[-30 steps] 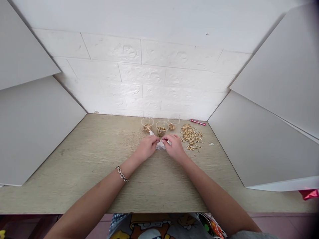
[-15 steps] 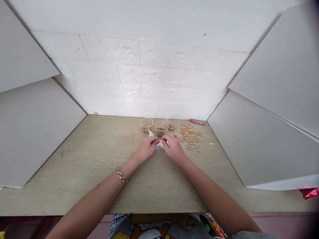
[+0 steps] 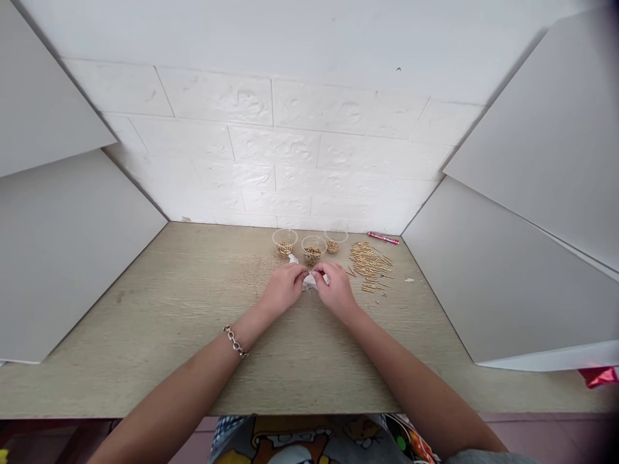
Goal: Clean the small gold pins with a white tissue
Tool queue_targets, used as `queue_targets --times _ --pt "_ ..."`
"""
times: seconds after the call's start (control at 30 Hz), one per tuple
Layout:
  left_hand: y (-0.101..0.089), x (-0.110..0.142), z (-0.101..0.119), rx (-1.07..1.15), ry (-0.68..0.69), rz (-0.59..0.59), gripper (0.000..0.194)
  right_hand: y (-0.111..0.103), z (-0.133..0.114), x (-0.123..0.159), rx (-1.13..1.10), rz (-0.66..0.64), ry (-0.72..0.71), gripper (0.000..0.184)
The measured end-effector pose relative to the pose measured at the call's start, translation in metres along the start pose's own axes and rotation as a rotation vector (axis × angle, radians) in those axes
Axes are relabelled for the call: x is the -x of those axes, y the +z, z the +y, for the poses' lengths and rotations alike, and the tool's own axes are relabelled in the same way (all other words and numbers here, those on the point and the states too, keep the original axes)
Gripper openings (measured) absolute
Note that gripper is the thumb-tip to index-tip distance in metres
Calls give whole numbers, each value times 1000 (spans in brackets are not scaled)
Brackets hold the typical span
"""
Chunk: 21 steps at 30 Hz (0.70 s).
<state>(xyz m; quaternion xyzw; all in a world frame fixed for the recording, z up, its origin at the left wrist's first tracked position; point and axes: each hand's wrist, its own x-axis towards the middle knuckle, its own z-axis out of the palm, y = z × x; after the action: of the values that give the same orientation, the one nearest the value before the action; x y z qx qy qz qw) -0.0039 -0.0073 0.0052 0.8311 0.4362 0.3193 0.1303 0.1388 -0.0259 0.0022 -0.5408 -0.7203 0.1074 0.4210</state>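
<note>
My left hand (image 3: 285, 285) and my right hand (image 3: 334, 283) meet over a crumpled white tissue (image 3: 315, 281) on the table. Both are closed in a pinch, fingertips nearly touching. Whatever sits between them is too small to make out. Just beyond stands a clear plastic cup (image 3: 314, 243) with small gold-coloured metal pieces in it. Another clear cup (image 3: 285, 240) with gold pieces is behind it to the left, and a third cup (image 3: 336, 236) to the right. Beside my right hand lies a spread of thin gold-coloured pins (image 3: 370, 263).
A red patterned pen-like stick (image 3: 383, 238) lies by the white brick-patterned wall (image 3: 271, 148). Pale panels flank the wooden table (image 3: 159, 309) on the left (image 3: 72, 251) and right (image 3: 522, 277). Brown specks are scattered left of the cups.
Almost nothing differs. My hands stay pinched together over the tissue, with only a slight shift of the fingers. The cups and pins are where they were.
</note>
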Motion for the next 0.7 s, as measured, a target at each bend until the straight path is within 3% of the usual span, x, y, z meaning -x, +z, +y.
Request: queue_targets --times 0.7 --pt "-4 -2 1 -9 28 -27 20 -7 6 -1 109 -126 -76 16"
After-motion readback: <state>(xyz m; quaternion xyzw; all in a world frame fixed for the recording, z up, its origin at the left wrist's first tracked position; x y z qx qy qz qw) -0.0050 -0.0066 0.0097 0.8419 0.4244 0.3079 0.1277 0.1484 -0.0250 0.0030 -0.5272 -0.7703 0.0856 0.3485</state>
